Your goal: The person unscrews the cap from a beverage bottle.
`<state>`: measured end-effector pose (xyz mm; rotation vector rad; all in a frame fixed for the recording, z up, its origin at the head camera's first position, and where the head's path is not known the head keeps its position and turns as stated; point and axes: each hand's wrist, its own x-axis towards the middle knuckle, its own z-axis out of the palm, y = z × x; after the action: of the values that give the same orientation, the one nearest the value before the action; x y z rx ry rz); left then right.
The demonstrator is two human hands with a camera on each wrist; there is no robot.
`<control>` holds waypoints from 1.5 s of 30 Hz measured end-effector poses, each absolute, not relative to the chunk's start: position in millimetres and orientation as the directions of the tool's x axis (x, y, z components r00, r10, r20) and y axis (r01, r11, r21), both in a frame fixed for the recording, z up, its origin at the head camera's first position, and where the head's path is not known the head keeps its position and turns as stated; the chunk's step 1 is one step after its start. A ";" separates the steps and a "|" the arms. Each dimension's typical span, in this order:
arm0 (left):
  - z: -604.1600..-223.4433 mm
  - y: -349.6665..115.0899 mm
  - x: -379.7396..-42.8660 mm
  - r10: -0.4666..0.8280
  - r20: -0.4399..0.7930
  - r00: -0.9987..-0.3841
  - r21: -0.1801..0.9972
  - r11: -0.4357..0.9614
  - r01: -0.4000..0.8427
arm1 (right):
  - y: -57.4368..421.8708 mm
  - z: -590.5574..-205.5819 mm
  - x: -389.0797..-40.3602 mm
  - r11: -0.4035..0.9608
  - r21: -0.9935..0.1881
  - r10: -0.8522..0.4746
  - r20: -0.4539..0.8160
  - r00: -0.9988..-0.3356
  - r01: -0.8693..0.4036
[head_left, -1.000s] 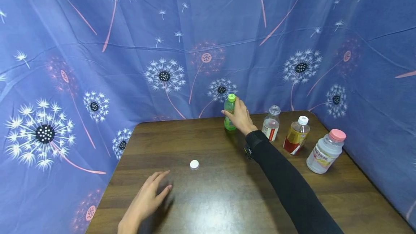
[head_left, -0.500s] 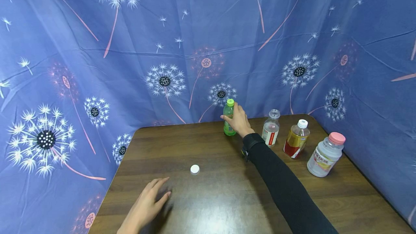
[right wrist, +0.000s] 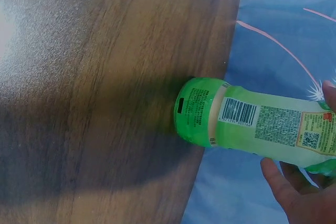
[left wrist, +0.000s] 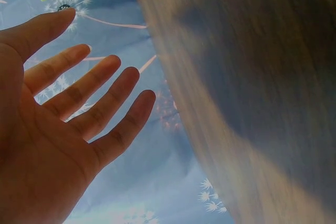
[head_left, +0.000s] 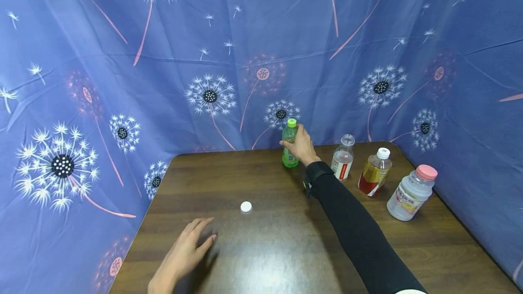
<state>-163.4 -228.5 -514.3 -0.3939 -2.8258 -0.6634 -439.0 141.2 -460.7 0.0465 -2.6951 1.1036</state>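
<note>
A green bottle (head_left: 289,149) with a lime-green cap stands upright near the back edge of the table. My right hand (head_left: 303,145) grips it by its upper half, thumb on the left side and fingers behind on the right. In the right wrist view, the bottle (right wrist: 239,116) shows its barcode label, with part of the hand (right wrist: 304,198) around its upper end. My left hand (head_left: 184,253) hovers over the front left of the table, fingers spread and holding nothing. Ahead of its fingertips, a white cap (head_left: 246,207) lies on the table. The left palm (left wrist: 47,145) looks bare in the left wrist view.
To the right stand an uncapped clear bottle (head_left: 342,158), a yellow and red labelled bottle (head_left: 373,173) with a white cap, and a wide clear jar (head_left: 410,196) with a pink lid. A blue dandelion-print cloth (head_left: 245,26) hangs behind the wooden table (head_left: 220,180).
</note>
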 end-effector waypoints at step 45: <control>-514.6 -238.8 -164.6 0.198 0.206 -0.958 0.463 0.843 0.274 | 237.5 -367.7 -352.5 0.886 -0.409 -0.027 0.423 -0.906 -0.218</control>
<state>-164.6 -238.8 -514.6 -0.3704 -2.8704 -0.7552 -352.5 237.5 -367.7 0.1796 -2.6421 0.6400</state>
